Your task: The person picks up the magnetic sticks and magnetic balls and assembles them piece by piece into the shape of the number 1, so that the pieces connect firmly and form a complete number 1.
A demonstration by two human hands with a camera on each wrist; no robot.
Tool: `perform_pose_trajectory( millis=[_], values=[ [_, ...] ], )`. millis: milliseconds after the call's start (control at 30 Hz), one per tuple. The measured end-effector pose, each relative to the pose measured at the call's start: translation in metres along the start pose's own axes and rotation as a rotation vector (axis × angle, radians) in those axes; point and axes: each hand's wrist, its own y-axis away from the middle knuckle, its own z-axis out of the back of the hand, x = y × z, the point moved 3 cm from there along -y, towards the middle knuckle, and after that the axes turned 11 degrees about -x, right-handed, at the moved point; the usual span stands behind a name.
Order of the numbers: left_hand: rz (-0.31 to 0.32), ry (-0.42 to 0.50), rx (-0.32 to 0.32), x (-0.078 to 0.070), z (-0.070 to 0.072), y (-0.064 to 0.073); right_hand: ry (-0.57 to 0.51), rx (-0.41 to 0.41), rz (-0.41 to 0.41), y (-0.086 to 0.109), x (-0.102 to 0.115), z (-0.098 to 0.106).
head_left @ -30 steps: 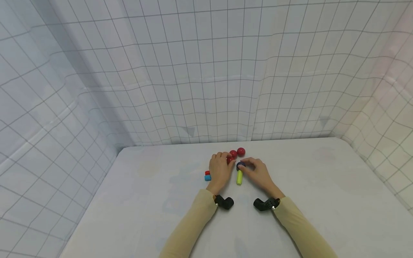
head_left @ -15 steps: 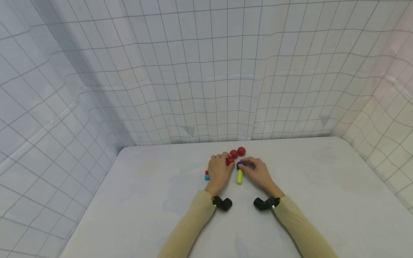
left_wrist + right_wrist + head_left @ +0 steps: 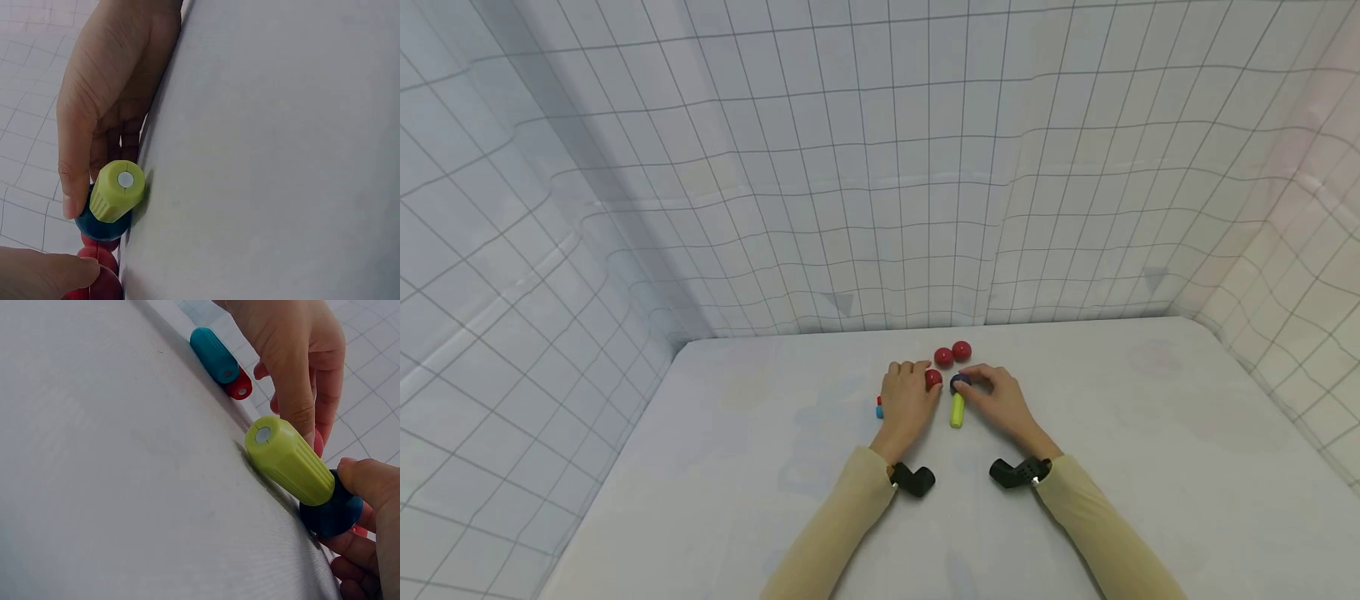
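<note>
My left hand (image 3: 907, 398) holds a red ball (image 3: 933, 379) between thumb and fingers, just left of the blue ball. With thumb and finger, my right hand (image 3: 1002, 407) pinches that dark blue ball (image 3: 331, 509). A ridged lime-green stick (image 3: 290, 461), with a pale disc in its near end, meets the blue ball and points toward the person. Two more red balls lie side by side just beyond the hands; the right one (image 3: 962, 350) sits slightly farther back than the left one (image 3: 943, 357).
A blue stick (image 3: 214, 355) and a red stick (image 3: 240, 385) lie side by side left of my left hand, which partly covers them in the head view. The white table (image 3: 715, 467) ends at a grid-patterned curtain (image 3: 880, 208) behind and at both sides.
My left hand has shifted slightly left and toward the person with its red ball, opening a gap from the other two red balls. My right hand has stayed nearly still on the blue ball.
</note>
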Motion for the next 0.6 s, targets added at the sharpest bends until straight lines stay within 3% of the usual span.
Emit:
perform_pose_trajectory(
  millis=[200, 600],
  values=[
    [-0.063, -0.023, -0.015, -0.001, 0.004, 0.005, 0.001, -0.001, -0.015, 0.0, 0.001, 0.0],
    [-0.108, 0.021, -0.004, 0.004, 0.01, 0.012, -0.003, 0.01, -0.021, 0.0, 0.001, 0.0]
  ],
)
